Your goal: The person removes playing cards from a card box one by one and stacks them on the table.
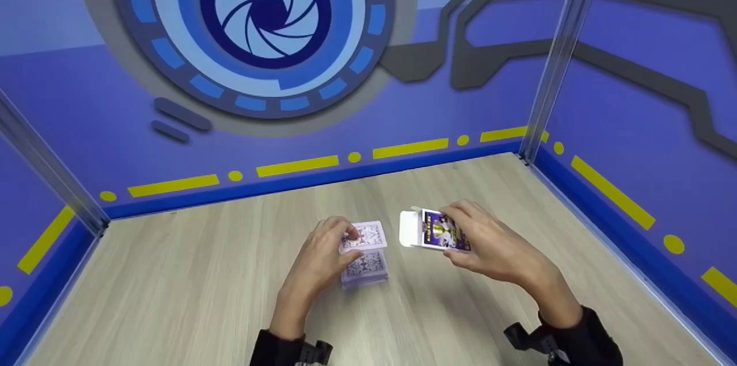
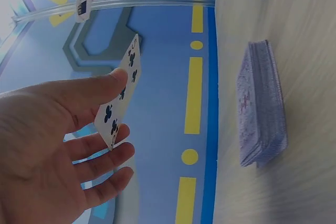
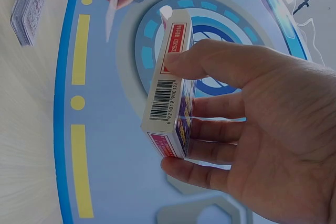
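Observation:
My left hand point(image 1: 323, 254) pinches a playing card point(image 1: 368, 235) between thumb and fingers, its patterned back facing up in the head view. In the left wrist view the card's face point(image 2: 122, 95) shows black clubs. Below it a deck of cards point(image 1: 365, 268) lies stacked on the table, apart from the held card. My right hand point(image 1: 492, 242) grips a card box point(image 1: 440, 230) in the air to the right of the deck. The box's white flap point(image 1: 410, 229) stands open toward the left hand. A barcode point(image 3: 164, 99) shows on the box's narrow side.
The pale wooden table point(image 1: 219, 285) is bounded by blue printed panels point(image 1: 472, 107) at the back and both sides. Clear corner posts point(image 1: 561, 61) join the panels. Each wrist wears a black strap point(image 1: 581, 343) with a small camera.

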### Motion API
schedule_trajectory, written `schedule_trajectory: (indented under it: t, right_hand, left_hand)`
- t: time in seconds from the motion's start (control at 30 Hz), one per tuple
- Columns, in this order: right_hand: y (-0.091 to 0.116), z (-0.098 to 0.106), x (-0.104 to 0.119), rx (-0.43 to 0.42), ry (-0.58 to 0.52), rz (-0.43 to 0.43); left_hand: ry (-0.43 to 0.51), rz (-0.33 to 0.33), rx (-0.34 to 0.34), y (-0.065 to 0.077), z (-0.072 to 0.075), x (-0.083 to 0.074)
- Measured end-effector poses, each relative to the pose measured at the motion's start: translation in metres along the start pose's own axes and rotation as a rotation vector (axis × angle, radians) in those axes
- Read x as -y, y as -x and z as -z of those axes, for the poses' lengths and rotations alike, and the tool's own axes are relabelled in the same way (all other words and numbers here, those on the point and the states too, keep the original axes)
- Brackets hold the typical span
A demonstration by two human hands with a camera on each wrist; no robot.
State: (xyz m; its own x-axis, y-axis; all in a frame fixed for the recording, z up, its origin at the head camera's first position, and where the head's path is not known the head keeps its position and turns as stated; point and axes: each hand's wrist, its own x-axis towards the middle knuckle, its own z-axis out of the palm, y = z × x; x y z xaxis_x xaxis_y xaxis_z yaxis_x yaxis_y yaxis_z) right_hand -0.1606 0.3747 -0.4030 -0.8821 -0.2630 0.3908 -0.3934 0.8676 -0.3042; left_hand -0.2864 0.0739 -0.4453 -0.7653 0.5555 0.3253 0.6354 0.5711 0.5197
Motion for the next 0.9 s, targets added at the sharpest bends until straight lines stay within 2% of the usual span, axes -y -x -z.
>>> schedule_trajectory:
  t: [0.43, 0.67, 0.9]
  right_hand:
    - [0.000, 0.000, 0.000, 0.004, -0.002, 0.004]
    - [0.000, 0.000, 0.000, 0.012, 0.002, -0.002]
    - [0.000, 0.001, 0.000, 0.013, 0.000, -0.004]
  left_hand:
    - [-0.033, 0.038, 0.083, 0.000, -0.025, 0.014]
    - [-0.042, 0.094, 0.116, 0.000, -0.035, 0.022]
    - [-0.042, 0.054, 0.129, 0.000, -0.042, 0.028]
